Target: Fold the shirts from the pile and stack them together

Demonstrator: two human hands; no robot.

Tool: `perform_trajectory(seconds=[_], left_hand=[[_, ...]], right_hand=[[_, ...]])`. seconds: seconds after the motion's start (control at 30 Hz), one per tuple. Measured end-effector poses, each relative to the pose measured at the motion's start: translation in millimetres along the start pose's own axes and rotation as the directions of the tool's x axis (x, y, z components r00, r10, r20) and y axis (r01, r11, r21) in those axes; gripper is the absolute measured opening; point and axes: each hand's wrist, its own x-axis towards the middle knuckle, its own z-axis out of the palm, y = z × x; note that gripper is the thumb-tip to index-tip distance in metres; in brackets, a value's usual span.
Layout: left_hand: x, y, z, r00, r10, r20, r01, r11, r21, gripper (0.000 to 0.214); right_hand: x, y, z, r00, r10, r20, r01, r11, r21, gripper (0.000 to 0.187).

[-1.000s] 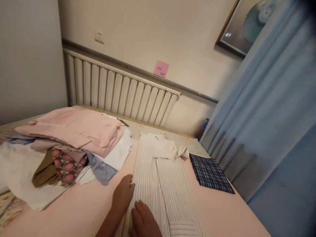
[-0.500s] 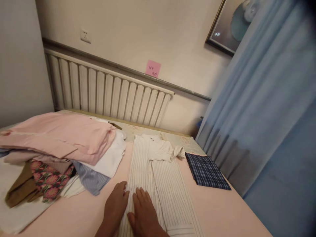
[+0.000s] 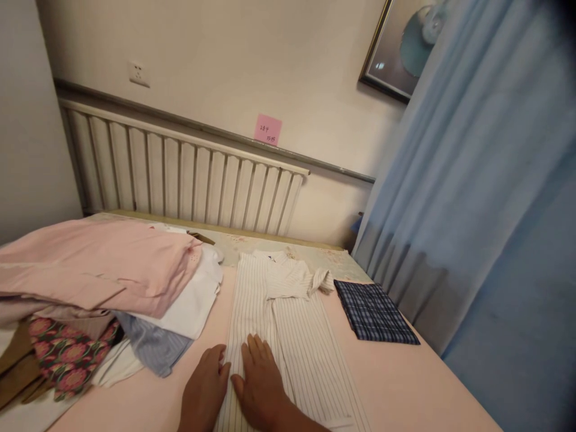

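Note:
A white striped shirt (image 3: 288,312) lies folded lengthwise into a long narrow strip on the pink bed sheet (image 3: 405,384), its collar pointing towards the wall. My right hand (image 3: 260,384) lies flat on the shirt's near part with fingers stretched out. My left hand (image 3: 204,390) rests flat beside it, at the shirt's left edge, fingers together and extended. Neither hand holds anything.
A loose pile of clothes (image 3: 103,282), pink on top, fills the left of the bed. A folded dark checked cloth (image 3: 373,312) lies right of the shirt. A radiator (image 3: 180,174) runs along the wall; a blue curtain (image 3: 472,210) hangs at the right.
My left hand has slid back along the shirt's left edge towards me, level with the right hand. The view has turned to the left.

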Motion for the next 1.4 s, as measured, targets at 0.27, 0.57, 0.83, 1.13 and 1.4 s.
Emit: perform_trajectory(seconds=[0.27,0.57,0.83,1.13,1.4], left_hand=[[-1.2,0.7,0.1,1.0,-0.006,0.002,0.006,1.0,-0.02,0.032],[-1.9,6.1,-5.3,0.999,-0.039,0.028,0.04,0.999,-0.026,0.033],[-1.5,10.2,-8.7,0.993,-0.107,0.051,0.109,0.994,-0.029,0.031],[-0.7,5.3,-4.1,0.992,-0.118,0.045,0.118,0.993,0.005,0.029],[-0.2,1.2,-1.6,0.994,-0.099,0.048,0.098,0.995,0.025,0.029]], right_hand=[[18.3,7.4,-1.9,1.0,0.016,0.008,-0.015,1.0,-0.022,0.059],[30.9,12.9,-4.4,0.996,0.08,0.026,-0.082,0.991,0.108,0.057],[82.2,111.8,-104.8,0.766,0.528,-0.367,-0.545,0.836,0.066,0.032],[140.4,217.7,-174.0,0.685,0.553,-0.474,-0.689,0.702,-0.177,0.043],[169.8,260.7,-151.7,0.699,0.671,-0.248,-0.714,0.634,-0.298,0.047]])
